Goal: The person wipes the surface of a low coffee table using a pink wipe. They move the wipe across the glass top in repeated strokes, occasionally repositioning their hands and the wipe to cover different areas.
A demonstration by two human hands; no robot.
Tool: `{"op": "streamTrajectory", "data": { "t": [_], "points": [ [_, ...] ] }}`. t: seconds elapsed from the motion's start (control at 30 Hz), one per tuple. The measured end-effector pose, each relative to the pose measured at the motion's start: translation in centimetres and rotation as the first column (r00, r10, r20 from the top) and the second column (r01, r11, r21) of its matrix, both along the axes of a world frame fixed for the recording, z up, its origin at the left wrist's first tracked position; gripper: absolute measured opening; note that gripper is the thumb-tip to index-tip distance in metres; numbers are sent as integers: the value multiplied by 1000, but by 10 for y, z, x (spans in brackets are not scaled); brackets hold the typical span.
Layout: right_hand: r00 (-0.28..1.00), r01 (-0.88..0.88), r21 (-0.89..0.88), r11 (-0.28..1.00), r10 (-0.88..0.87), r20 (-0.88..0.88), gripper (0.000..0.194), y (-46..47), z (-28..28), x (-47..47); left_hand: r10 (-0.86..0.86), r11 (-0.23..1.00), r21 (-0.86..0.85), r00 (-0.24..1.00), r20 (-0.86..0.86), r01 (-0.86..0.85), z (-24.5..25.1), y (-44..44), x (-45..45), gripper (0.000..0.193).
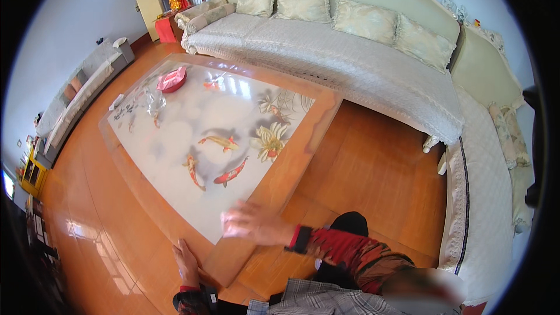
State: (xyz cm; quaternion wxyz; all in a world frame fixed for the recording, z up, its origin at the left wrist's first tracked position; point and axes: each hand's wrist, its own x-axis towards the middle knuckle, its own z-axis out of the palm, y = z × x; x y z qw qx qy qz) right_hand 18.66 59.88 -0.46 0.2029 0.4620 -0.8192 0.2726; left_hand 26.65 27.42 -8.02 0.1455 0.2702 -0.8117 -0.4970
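My right hand (251, 224) is over the near corner of a low table, blurred, with a crumpled pale pinkish wipe (233, 226) in its fingers. The tabletop (175, 148) bears a print of koi and lotus flowers on a pale ground, with a brown border. A clear, glossy sheet (280, 192) seems to lie over it. My left hand (187, 259) rests by the near left edge, its fingers stretched out and nothing seen in them. Whether it touches the edge is hard to tell.
On the far part of the tabletop are a red bowl with a pink cover (171, 80) and a crumpled clear plastic bag (155, 103). A long sofa with cushions (306, 35) stands behind, another seat (481, 210) at right. A grey sofa (81, 92) lines the left wall.
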Motion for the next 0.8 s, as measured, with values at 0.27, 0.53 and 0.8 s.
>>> {"op": "streamTrajectory", "data": {
  "t": [0.27, 0.53, 0.8],
  "points": [
    [877, 468, 151, 871, -479, 44, 32, 186, 5, -161, 63, 998, 34, 997, -37, -62, 10, 10, 2, 57],
    [654, 730, 250, 636, -757, 15, 43, 299, -40, -298, 37, 995, 92, 999, -17, -35, -10, -14, 13, 51],
    [726, 687, 337, 644, -615, -308, 36, 335, -49, -367, 89, 995, 39, 996, -11, -88, -3, -2, 14, 41]
  ]
}}
